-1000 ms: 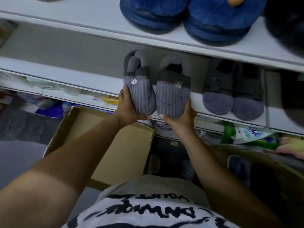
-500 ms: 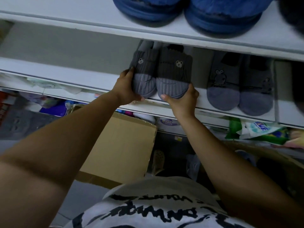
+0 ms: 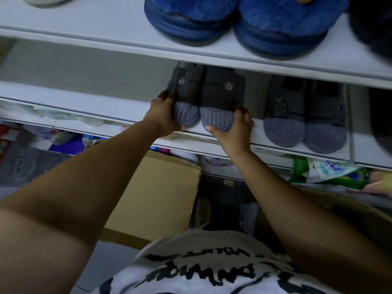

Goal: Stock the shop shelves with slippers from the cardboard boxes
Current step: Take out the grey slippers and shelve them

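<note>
The ribbed grey slippers (image 3: 206, 102) sit as a pair at the centre of the frame. Their soles are on the middle shelf (image 3: 84, 98), with toes toward you near its front edge and heels in shadow under the board above. The two slippers touch along their inner sides.

Your left hand (image 3: 163, 116) grips the outer side of the left-of-frame slipper, fingers curled up its flank and thumb at the toe. Your right hand (image 3: 235, 130) grips the other slipper likewise, with fingers hooked over its outer edge and thumb laid across the toe front. This two-sided hold presses the pair together, probably so that both square up in one motion and line up with the neighbouring pair.

The uppers are corded knit fabric, which looks soft and compressible, and each carries a small bear badge. The toe caps are lighter grey and rounded.

To the right, just clear of your hand, stands the rabbit-motif pair (image 3: 305, 115), which is smooth and felt-like, with toes at the same edge. On the upper shelf (image 3: 84, 22) rest blue plush slippers (image 3: 233, 24) with thick soles. Below the hands, a cardboard box (image 3: 157, 198) stands with a flap open; its contents are not visible.
</note>
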Demonstrator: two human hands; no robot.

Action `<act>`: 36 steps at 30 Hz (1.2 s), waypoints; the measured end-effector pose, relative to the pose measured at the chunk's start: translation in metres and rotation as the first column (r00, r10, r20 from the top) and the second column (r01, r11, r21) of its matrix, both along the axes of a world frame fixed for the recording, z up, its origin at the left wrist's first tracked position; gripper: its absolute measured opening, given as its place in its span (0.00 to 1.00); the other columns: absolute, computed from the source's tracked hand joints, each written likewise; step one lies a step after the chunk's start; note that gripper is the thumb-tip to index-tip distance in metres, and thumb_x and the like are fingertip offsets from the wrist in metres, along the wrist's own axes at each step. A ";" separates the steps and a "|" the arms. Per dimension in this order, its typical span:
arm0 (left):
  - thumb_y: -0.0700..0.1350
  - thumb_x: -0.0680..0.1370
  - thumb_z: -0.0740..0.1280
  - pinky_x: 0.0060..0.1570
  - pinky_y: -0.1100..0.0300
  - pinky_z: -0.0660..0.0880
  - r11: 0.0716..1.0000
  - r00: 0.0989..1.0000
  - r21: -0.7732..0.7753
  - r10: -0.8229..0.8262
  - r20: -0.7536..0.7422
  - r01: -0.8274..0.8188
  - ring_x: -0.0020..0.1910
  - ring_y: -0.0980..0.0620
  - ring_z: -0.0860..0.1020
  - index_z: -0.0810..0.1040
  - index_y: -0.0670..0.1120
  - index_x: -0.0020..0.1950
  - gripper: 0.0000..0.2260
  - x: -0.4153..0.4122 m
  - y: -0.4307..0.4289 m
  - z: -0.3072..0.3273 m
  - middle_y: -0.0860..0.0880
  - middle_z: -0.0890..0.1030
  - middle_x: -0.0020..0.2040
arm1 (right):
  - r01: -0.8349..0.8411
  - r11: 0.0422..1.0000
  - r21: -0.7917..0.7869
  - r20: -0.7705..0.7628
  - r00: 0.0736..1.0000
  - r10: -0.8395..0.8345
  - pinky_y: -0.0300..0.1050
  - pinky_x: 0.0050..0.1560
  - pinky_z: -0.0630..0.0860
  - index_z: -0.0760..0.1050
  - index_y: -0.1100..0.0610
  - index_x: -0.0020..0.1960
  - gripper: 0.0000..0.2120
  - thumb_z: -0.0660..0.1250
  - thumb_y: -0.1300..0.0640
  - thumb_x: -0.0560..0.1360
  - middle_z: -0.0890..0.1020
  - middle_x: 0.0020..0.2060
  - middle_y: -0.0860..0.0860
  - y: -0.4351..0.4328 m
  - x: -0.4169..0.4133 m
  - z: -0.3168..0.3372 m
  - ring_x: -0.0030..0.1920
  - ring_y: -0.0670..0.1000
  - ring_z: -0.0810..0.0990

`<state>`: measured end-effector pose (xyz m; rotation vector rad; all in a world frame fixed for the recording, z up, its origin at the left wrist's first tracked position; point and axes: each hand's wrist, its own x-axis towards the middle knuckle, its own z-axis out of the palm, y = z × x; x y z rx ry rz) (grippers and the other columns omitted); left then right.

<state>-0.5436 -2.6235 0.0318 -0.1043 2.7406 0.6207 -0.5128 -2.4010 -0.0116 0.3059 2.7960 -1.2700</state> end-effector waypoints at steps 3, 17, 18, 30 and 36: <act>0.53 0.71 0.79 0.73 0.43 0.66 0.999 0.997 -0.040 -0.026 -0.074 0.024 0.75 0.38 0.63 0.60 0.48 0.81 0.44 0.013 0.001 0.009 0.42 0.64 0.79 | -0.096 0.993 0.067 0.029 0.995 0.094 0.53 0.71 0.67 0.60 0.55 0.79 0.50 0.81 0.44 0.65 0.62 0.75 0.58 0.005 -0.002 0.009 0.74 0.62 0.61; 0.54 0.77 0.73 0.71 0.47 0.69 0.976 0.845 -0.051 -0.207 -0.494 0.210 0.73 0.40 0.69 0.67 0.46 0.79 0.33 0.156 -0.012 0.092 0.43 0.71 0.76 | -0.276 0.899 0.340 -0.137 0.931 0.338 0.46 0.77 0.55 0.61 0.55 0.81 0.44 0.78 0.47 0.71 0.59 0.81 0.54 0.019 0.113 0.123 0.79 0.57 0.56; 0.54 0.77 0.73 0.71 0.47 0.69 0.976 0.825 -0.045 -0.206 -0.526 0.215 0.73 0.41 0.69 0.68 0.46 0.78 0.33 0.168 -0.013 0.102 0.44 0.71 0.76 | -0.264 0.900 0.348 -0.168 0.926 0.337 0.47 0.78 0.56 0.62 0.55 0.80 0.43 0.78 0.47 0.72 0.59 0.81 0.54 0.020 0.127 0.135 0.79 0.56 0.56; 0.59 0.78 0.68 0.74 0.47 0.65 0.953 0.651 -0.052 -0.242 -0.719 0.298 0.75 0.47 0.65 0.64 0.50 0.80 0.33 0.281 0.003 0.228 0.49 0.69 0.77 | -0.081 0.887 0.455 -0.390 0.877 0.280 0.51 0.78 0.59 0.61 0.51 0.81 0.40 0.74 0.43 0.74 0.62 0.80 0.49 0.046 0.281 0.275 0.79 0.53 0.58; 0.59 0.79 0.69 0.76 0.52 0.62 0.921 0.610 0.014 -0.245 -0.754 0.388 0.76 0.52 0.63 0.66 0.51 0.79 0.32 0.309 0.030 0.263 0.52 0.68 0.77 | -0.001 0.898 0.439 -0.530 0.807 0.260 0.44 0.75 0.61 0.65 0.51 0.79 0.39 0.75 0.43 0.73 0.69 0.76 0.47 0.079 0.323 0.313 0.76 0.50 0.64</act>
